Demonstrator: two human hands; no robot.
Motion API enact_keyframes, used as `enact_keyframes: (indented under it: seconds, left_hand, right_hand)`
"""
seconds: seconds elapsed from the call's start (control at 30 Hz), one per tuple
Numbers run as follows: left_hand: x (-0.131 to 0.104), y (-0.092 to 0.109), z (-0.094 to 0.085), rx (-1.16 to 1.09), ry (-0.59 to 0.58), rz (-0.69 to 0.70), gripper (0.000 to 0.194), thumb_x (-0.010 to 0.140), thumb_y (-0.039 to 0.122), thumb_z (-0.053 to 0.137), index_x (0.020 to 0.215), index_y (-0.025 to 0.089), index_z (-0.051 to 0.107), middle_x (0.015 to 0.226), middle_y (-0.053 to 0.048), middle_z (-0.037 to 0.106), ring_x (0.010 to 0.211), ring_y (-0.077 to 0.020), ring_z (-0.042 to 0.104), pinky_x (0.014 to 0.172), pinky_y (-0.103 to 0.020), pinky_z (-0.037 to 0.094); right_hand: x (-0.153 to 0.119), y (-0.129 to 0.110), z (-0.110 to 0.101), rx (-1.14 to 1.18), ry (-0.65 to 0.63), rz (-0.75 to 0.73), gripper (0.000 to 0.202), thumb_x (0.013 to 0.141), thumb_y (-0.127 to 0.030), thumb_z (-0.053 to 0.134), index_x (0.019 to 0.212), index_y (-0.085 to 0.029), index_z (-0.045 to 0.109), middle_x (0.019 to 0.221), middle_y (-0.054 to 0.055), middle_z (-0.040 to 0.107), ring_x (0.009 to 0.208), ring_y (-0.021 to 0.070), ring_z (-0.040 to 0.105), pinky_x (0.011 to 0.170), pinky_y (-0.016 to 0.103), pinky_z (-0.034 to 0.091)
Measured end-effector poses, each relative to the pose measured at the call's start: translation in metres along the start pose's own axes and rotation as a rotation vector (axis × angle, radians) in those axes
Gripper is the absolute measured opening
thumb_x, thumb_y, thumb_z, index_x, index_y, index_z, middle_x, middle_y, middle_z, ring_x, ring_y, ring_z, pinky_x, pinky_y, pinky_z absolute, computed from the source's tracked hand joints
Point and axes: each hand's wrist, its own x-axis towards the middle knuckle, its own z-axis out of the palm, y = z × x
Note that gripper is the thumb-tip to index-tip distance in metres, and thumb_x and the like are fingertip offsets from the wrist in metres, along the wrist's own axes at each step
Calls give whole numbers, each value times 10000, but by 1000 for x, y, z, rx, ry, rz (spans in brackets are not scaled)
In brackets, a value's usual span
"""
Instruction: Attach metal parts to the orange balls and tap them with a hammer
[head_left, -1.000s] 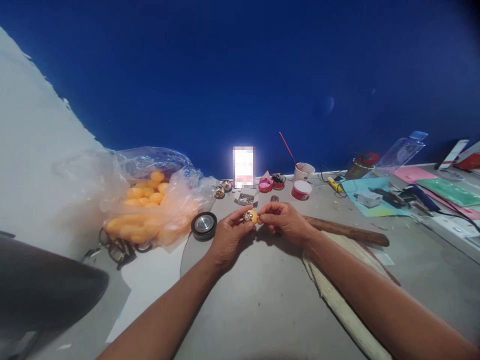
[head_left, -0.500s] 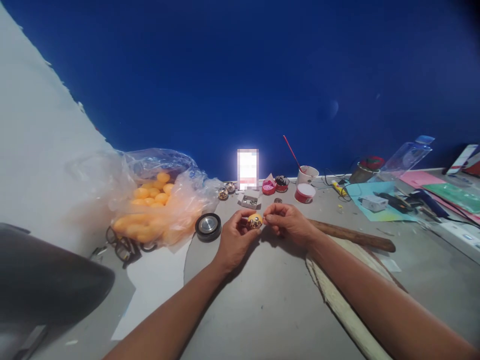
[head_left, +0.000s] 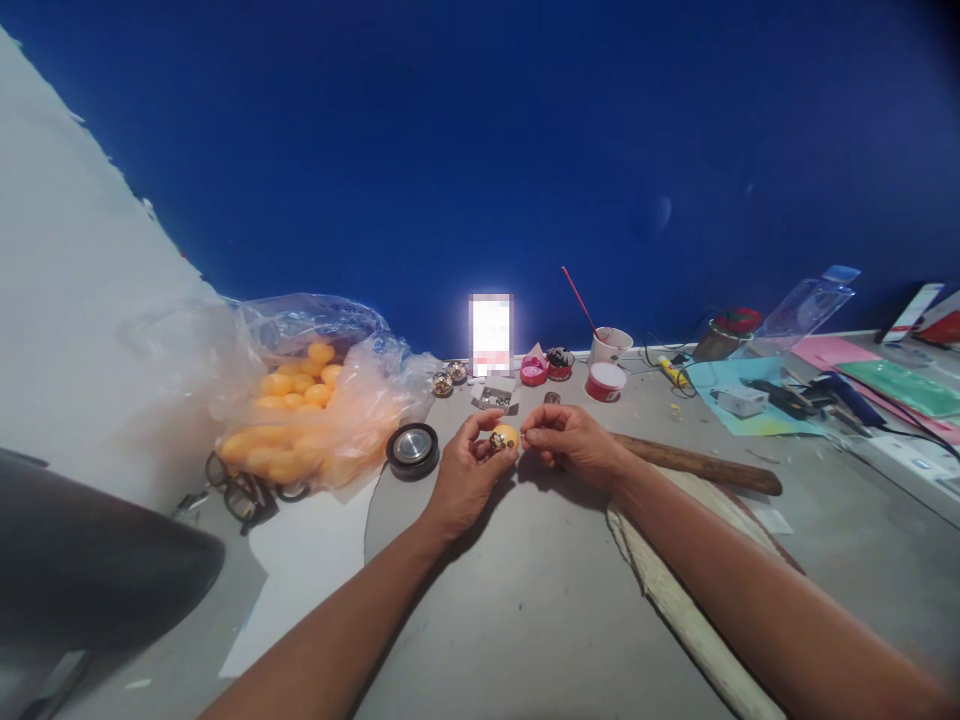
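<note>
Between the thumb and fingers of my left hand (head_left: pixel 471 470) is a small orange ball (head_left: pixel 509 436), with shiny metallic pieces on its left side. My right hand (head_left: pixel 566 440) is pinched close to the ball's right side; whatever sits between its fingertips is too small to make out. Just behind the ball lies a small open box (head_left: pixel 496 398) of shiny bits. Two balls covered in shiny pieces (head_left: pixel 444 383) rest farther back on the left. A round black container with a silver centre (head_left: pixel 412 449) stands left of my left hand.
A plastic bag (head_left: pixel 360 350) of orange balls (head_left: pixel 300 385) lies at the left, with glasses (head_left: pixel 241 498) before it. At the back stand red tubs (head_left: pixel 606 382) and a white cup (head_left: pixel 611 346) holding a red stick. A wooden stick (head_left: pixel 705 466) lies beyond my right forearm.
The ball has turned in my left hand, so more plain orange faces me and its shiny pieces are now at the left. My right hand stays pinched beside it.
</note>
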Motion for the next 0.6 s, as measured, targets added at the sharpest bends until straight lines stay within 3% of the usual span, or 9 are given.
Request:
enact_keyframes:
  seconds: [0.2, 0.6]
  left_hand:
    - [-1, -1, 0, 90, -27, 48, 435, 736, 283, 893, 1136, 188, 753, 878, -36, 766, 777, -167, 666, 720, -282, 521]
    - [0, -2, -3, 148, -35, 100, 408, 762, 309, 901, 1145, 197, 816, 972, -65, 763, 837, -193, 665, 746, -301, 535]
  right_hand:
    - [0, 2, 0, -49, 43, 17, 356, 675, -448, 980, 809, -192, 772, 631, -17, 666, 508, 85, 497, 495, 228, 318]
    - [-1, -3, 4, -111, 21, -2, 333, 685, -444, 961, 801, -188, 782, 622, -19, 649, 514, 92, 503, 505, 237, 356]
